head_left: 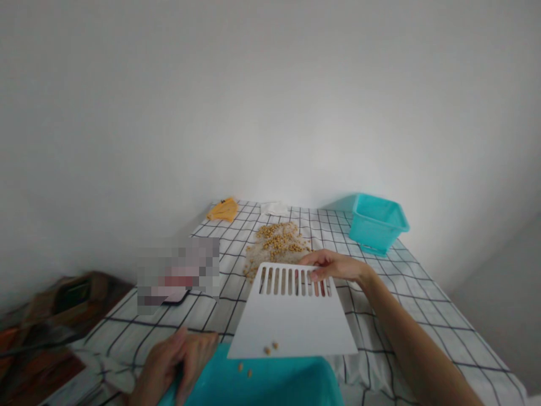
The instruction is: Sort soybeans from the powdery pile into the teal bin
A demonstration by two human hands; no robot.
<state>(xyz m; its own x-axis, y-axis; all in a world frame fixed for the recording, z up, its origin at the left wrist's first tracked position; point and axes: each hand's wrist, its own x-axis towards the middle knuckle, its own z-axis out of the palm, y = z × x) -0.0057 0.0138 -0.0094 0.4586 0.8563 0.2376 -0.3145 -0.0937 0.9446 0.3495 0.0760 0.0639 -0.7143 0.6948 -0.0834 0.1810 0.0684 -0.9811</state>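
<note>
My right hand (332, 266) is closed on the slotted end of a flat white plastic board (291, 318), thumb on top and fingers underneath. The board slopes toward me, its wide plain edge over a turquoise plastic basin (270, 389). Two round yellowish beans (267, 351) lie near that edge. Two more beans (240, 367) appear just below it, against the basin; whether they are falling or resting I cannot tell. My left hand (181, 355) grips the basin's left rim. Beyond the board, a pile of beans (279, 242) mixed with pale, finer grains is spread on the checked cloth.
Another turquoise basin (376, 223) stands at the back right. A yellow cloth-like item (224, 210) and a crumpled white piece (274, 208) lie near the wall (270, 101). To the left is a blurred-out object (180, 279); boxes and clutter (76, 299) sit beyond the table's left edge.
</note>
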